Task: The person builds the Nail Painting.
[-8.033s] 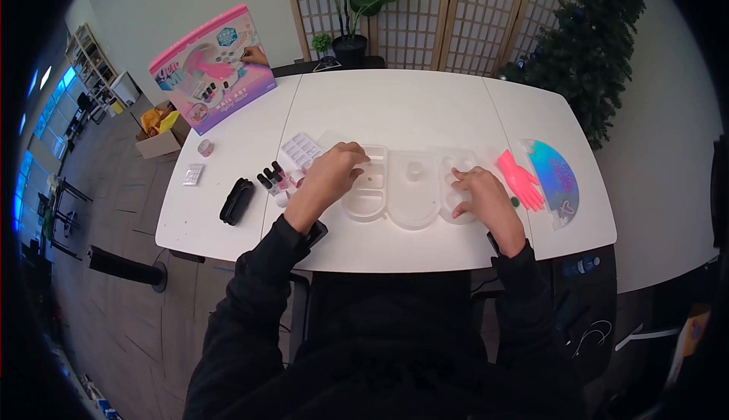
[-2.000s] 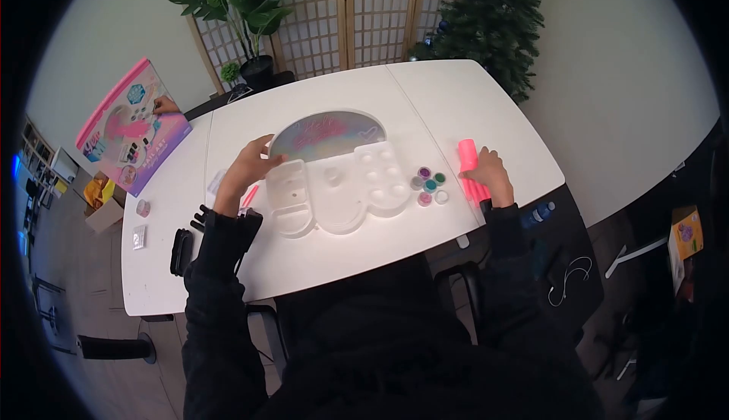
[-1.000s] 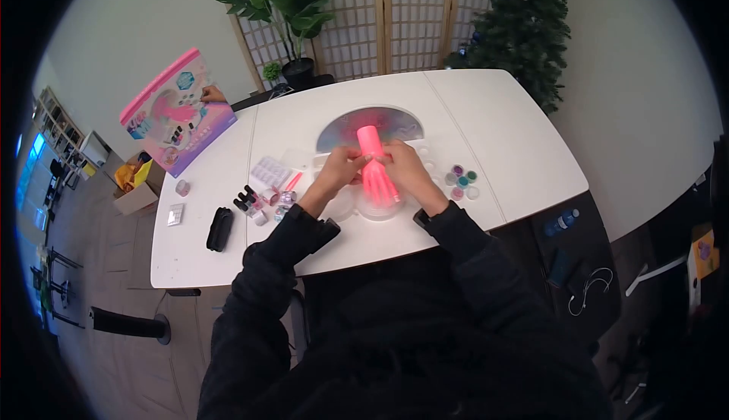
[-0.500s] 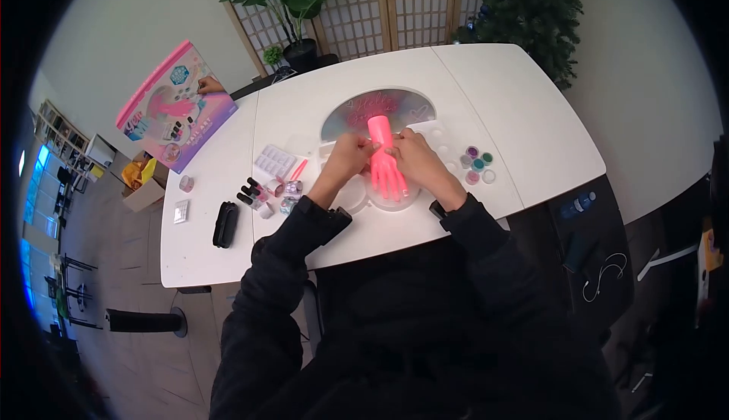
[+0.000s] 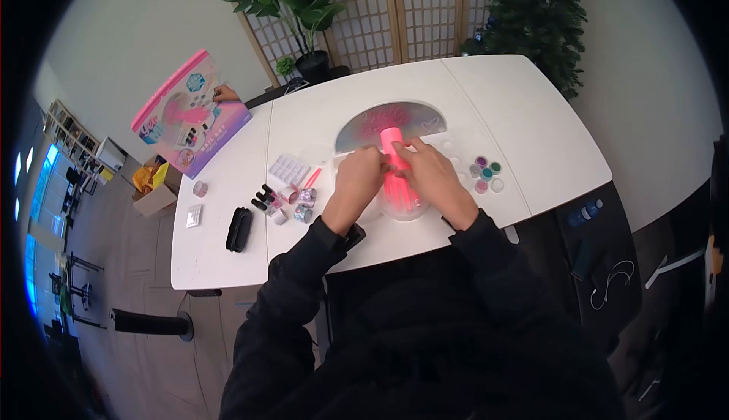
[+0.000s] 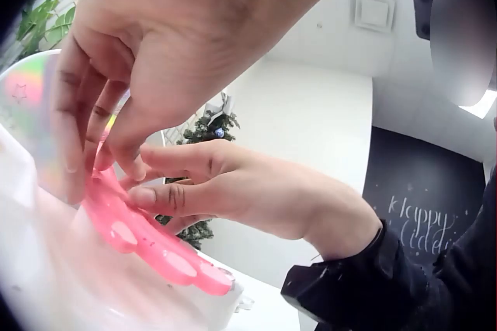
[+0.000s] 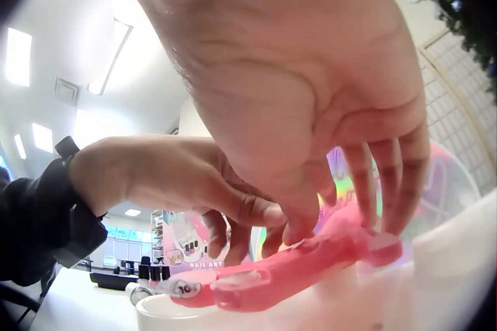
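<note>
A pink plastic practice hand (image 5: 392, 138) lies over the middle of the white tray (image 5: 403, 216), its fingers toward the person. My left hand (image 5: 358, 183) grips its left side, thumb and fingertips bent against the pink plastic. From the other side my right hand (image 5: 434, 180) pinches it, the thumb on top in the right wrist view. Pale nails show on the pink fingers (image 6: 159, 257), one marked with dark characters. Behind the tray, a half-round holographic panel (image 5: 355, 133) stands upright. Both hands hide much of the tray and the pink hand's middle.
Small glitter pots (image 5: 486, 172) sit right of the tray. On the left are nail polish bottles (image 5: 264, 196), a nail tray (image 5: 288, 169), pink sticks (image 5: 313, 178), patterned rolls (image 5: 303, 213) and a black case (image 5: 238, 229). The nail art box (image 5: 190, 116) stands at back left.
The holographic panel went from the table's right to behind the tray. My right hand brought the pink hand from the right onto the tray, where my left hand joined it.
</note>
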{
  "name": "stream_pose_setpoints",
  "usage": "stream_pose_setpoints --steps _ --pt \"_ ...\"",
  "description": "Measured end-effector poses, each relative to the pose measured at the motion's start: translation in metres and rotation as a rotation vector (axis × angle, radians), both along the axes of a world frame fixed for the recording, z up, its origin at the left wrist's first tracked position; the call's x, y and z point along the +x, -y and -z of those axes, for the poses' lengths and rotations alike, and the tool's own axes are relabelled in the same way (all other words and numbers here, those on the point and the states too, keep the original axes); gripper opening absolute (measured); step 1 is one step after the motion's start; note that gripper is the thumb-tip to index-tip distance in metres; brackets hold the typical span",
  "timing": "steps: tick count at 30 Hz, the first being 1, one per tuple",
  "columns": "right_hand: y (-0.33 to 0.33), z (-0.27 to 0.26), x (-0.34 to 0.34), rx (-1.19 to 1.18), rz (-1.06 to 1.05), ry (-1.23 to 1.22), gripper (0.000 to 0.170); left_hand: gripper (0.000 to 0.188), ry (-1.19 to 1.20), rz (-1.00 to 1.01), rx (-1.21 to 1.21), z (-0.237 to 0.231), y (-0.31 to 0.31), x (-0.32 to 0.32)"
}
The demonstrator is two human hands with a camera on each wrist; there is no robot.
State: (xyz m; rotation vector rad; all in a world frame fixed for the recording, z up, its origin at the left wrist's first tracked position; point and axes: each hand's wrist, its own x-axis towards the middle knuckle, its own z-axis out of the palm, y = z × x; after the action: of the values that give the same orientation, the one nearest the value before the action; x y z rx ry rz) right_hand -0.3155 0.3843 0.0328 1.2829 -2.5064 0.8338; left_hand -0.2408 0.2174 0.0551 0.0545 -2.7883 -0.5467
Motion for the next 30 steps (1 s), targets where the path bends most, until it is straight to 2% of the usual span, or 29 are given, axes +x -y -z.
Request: stream_pose_setpoints --steps 4,6,7,10,12,19,22,24,26,28,30 --pt "0.0 0.001 -0.004 0.071 -0.016 0.068 0.045 0.021 -0.07 -0.008 -0.004 0.027 0.004 -0.007" --pt "-0.002 0.002 -0.005 0.12 0.011 0.014 0.042 0.024 -0.083 0.021 0.051 0.029 0.002 -0.004" --pt "-0.002 0.006 -0.007 0.064 -0.011 -0.11 0.043 0.025 -0.107 0.039 0.063 0.032 0.002 -0.006" --pt "-0.002 0.014 -0.012 0.089 -0.004 -0.121 0.043 0.025 -0.175 0.076 0.081 0.033 0.002 -0.005" --pt "-0.002 0.017 -0.012 0.101 0.003 -0.159 0.043 0.024 -0.106 0.006 0.121 0.025 -0.004 0.0" --pt "0.001 0.019 -0.005 0.13 0.052 -0.245 0.043 0.021 -0.072 0.022 0.143 0.031 0.002 -0.002" --pt "-0.001 0.012 -0.003 0.142 0.052 -0.18 0.043 0.021 -0.028 0.038 0.043 0.021 0.027 0.0" --pt "0.0 0.009 -0.003 0.141 0.056 -0.174 0.043 0.024 0.242 0.294 0.14 -0.008 0.065 0.012" --pt "0.002 0.007 -0.001 0.14 0.06 -0.146 0.044 0.026 0.268 0.068 0.076 -0.02 0.098 0.019" --pt "0.004 0.003 0.002 0.188 0.103 -0.062 0.045 0.027 0.182 -0.165 0.022 -0.03 0.124 0.027" --pt "0.004 0.003 0.0 0.18 0.097 -0.044 0.045 0.03 0.176 -0.4 -0.177 -0.018 0.154 0.024"
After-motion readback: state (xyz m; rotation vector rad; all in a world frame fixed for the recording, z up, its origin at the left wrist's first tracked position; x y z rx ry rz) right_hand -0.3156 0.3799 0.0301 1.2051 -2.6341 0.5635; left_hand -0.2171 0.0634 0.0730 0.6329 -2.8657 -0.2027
